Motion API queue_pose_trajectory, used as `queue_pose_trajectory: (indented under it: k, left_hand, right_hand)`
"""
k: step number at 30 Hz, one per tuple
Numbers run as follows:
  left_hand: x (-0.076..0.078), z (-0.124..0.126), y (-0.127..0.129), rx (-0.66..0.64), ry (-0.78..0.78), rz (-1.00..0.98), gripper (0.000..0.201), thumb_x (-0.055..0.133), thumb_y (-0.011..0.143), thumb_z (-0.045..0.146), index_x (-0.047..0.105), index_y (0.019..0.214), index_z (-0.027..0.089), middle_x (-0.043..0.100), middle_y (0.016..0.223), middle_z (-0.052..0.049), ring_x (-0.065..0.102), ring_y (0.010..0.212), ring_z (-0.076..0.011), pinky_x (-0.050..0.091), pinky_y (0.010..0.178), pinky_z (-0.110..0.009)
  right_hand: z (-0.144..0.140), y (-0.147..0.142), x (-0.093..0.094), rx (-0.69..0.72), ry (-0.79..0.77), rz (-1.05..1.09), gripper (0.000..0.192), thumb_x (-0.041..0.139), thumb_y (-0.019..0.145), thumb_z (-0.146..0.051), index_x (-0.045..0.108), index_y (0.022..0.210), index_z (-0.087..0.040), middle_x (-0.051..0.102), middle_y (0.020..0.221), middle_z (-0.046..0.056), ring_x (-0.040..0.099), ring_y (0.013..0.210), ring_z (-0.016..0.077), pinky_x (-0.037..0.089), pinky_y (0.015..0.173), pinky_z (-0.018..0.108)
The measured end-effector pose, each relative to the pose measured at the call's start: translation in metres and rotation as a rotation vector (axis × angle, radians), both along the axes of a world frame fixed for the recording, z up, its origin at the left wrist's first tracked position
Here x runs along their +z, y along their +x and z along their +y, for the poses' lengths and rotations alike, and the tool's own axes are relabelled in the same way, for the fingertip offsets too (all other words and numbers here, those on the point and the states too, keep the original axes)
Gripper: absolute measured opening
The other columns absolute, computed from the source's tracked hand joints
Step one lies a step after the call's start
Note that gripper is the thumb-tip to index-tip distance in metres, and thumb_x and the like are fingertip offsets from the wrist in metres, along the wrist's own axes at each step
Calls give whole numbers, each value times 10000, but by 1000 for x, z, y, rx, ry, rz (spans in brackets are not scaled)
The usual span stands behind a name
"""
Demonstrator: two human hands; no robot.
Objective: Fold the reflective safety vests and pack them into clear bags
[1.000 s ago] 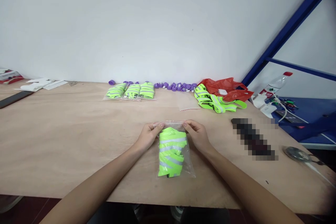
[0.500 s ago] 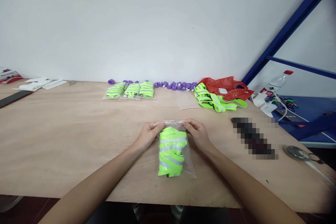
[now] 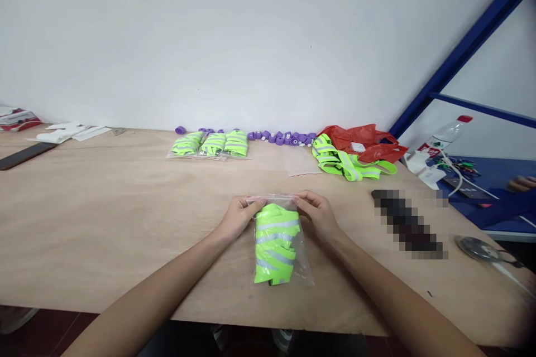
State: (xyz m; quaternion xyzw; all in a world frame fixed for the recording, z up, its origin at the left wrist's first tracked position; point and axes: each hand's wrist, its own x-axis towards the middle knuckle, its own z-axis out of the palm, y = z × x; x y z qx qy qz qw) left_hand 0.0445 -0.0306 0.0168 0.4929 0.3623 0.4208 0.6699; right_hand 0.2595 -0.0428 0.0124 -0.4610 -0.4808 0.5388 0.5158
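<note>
A clear zip bag (image 3: 305, 268) lies on the wooden table in front of me. Inside it is a folded neon-green reflective strap (image 3: 274, 245) with silver stripes. My left hand (image 3: 240, 215) pinches the bag's upper left corner between thumb and fingers. At the upper right corner, my right hand (image 3: 316, 213) grips the same zip edge, thumb on top. The fingertips under the bag are partly hidden.
By the wall lie three filled bags (image 3: 215, 145), several purple caps (image 3: 280, 137), a flat bag (image 3: 301, 164), loose green straps (image 3: 349, 167) and a red plastic bag (image 3: 377, 145). At right are a bottle (image 3: 448, 133), a pixelated dark object (image 3: 408, 223) and another person's hand (image 3: 523, 183).
The view has shifted slightly. Both hands keep their pinch at the bag's top corners. Another person's hand has come into view at the far right.
</note>
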Motion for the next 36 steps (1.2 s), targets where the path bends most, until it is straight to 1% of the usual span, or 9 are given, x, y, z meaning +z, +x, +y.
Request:
queue_pose_trajectory:
  k: [6,14,18,20,24,27,30,33,36]
  left_hand:
    - [1,0,0,-1,44,-3,359,762,772,491,792,850,141,772,836,-65,660,743,-201,471,685,-273]
    - [-1,0,-1,10,58,33,376,752,783,495,795,846,126,765,819,-73,653,718,-200,471,683,-276]
    - [-4,0,-2,-3,76,37,380,740,802,490,800,926,136,772,888,-78,663,759,-210,481,704,-281]
    - [-4,0,-3,-16,91,44,374,725,819,487,802,945,144,772,886,-72,665,764,-210,480,705,-282]
    - [-2,-1,-2,-3,74,38,377,750,783,497,801,897,141,769,846,-69,665,765,-220,481,720,-296]
    - [1,0,1,-4,43,27,399,774,748,505,790,882,129,762,824,-74,653,746,-218,475,712,-298]
    - [3,-1,3,-6,23,26,386,787,733,501,769,854,135,729,765,-50,615,694,-181,444,658,-267]
    - [4,-3,6,48,16,32,374,811,699,500,703,725,142,647,647,-2,547,617,-133,400,605,-240]
    - [3,-4,8,82,7,21,399,820,676,511,664,698,145,612,621,12,516,591,-117,381,589,-235]
  right_hand:
    - [2,2,-2,11,19,-42,303,775,732,-469,693,768,-180,662,716,7,574,658,143,477,630,258]
    - [2,1,1,13,45,-135,354,750,721,-530,687,768,-185,679,735,26,591,683,169,494,646,287]
    - [0,-1,5,0,53,-128,333,749,723,-512,670,756,-191,673,729,18,588,679,165,487,642,279]
    - [-1,-1,5,14,46,-116,328,743,733,-510,667,770,-193,669,730,13,584,675,163,480,636,276]
    - [-1,-1,3,72,38,-133,341,723,753,-529,672,761,-192,662,734,9,575,673,162,464,632,275]
    - [0,-2,3,74,63,-169,350,719,749,-535,653,719,-192,637,695,1,547,652,156,444,616,269]
    - [0,-3,2,81,80,-199,352,723,739,-533,637,702,-193,608,662,-8,518,628,147,425,597,262]
    - [-1,-4,1,93,81,-189,345,733,738,-525,639,719,-193,608,668,-16,516,623,140,418,593,256]
    - [-1,-5,0,94,81,-174,338,741,747,-514,653,739,-188,621,692,-17,530,640,138,425,606,254]
